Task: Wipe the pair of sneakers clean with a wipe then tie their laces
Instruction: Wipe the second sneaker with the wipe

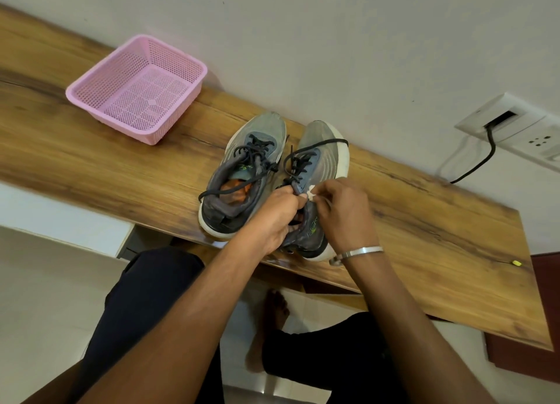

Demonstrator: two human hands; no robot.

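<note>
Two grey sneakers with white soles and black laces stand side by side on the wooden shelf (91, 161), toes toward the wall. The left sneaker (242, 173) has loose, untied laces lying across its opening. My left hand (272, 219) grips the tongue of the right sneaker (321, 158) near its collar. My right hand (342, 213) pinches a small crumpled white wipe (311, 191) against the tongue's top edge. A black lace loops over the right sneaker's toe.
An empty pink plastic basket (139, 88) sits on the shelf to the left. A wall socket (509, 128) with a black cable is at the right. A small yellow object (516, 263) lies near the shelf's right end. My legs are below the shelf edge.
</note>
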